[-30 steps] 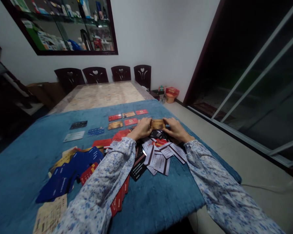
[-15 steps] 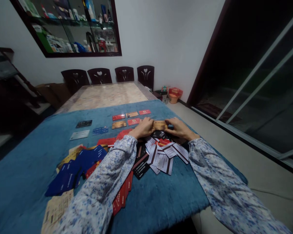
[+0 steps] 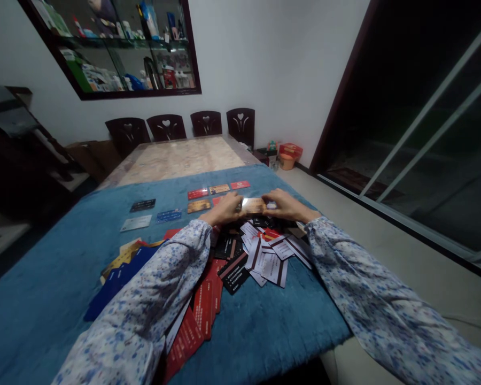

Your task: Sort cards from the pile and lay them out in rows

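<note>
Between my two hands is a shiny gold card (image 3: 253,205), gripped at its left end by my left hand (image 3: 226,207) and at its right end by my right hand (image 3: 285,205). The fingers of both hands are closed on it. Just below lies a loose heap of white striped cards (image 3: 269,266) and black cards (image 3: 234,272). Red cards (image 3: 204,305) fan out beside my left forearm, which hides part of them. Behind my left hand, a gold card (image 3: 199,206), a red card (image 3: 198,193) and a tan card (image 3: 219,189) lie flat in rows.
A blue cloth (image 3: 272,321) covers the near part of the table. Blue cards (image 3: 120,280) are spread at the left, partly under my sleeve. Black, silver and blue cards lie farther back. Dark chairs (image 3: 240,125) stand at the far end.
Both hands have moved slightly left with the gold card, which now tilts and catches the light. My left forearm has shifted left, baring more red cards and covering more blue ones.
</note>
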{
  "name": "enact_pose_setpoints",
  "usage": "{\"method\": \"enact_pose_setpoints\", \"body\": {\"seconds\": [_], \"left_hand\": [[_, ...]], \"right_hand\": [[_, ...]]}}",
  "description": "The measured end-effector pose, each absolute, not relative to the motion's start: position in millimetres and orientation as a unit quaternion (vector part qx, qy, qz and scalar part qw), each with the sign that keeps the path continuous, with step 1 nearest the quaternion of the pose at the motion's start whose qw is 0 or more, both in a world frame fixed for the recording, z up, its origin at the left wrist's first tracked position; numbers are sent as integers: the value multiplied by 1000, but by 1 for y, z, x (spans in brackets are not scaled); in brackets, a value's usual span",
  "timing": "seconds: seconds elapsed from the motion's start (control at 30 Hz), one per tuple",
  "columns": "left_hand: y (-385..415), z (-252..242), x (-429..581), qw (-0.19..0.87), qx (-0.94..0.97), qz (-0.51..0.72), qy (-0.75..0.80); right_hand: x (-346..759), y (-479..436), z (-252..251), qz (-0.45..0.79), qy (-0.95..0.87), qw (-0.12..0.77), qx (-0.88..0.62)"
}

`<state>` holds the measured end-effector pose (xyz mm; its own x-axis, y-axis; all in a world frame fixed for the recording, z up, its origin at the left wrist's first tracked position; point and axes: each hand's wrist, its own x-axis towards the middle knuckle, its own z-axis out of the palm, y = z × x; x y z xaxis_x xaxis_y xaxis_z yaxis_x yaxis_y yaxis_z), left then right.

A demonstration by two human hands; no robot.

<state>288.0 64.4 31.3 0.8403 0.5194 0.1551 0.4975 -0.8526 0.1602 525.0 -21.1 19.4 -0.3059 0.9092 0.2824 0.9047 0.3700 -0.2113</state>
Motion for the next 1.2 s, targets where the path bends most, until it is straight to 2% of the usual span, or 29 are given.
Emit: {"method": "enact_pose_setpoints", "body": {"seconds": [0.5, 1.2], "left_hand": [[97, 35, 212, 45, 941, 63, 331], [126, 38, 150, 26, 911, 44, 409]], "right_hand": [[454, 39, 32, 48, -843, 165, -509], [382, 103, 35, 20, -859, 68, -507]]}}
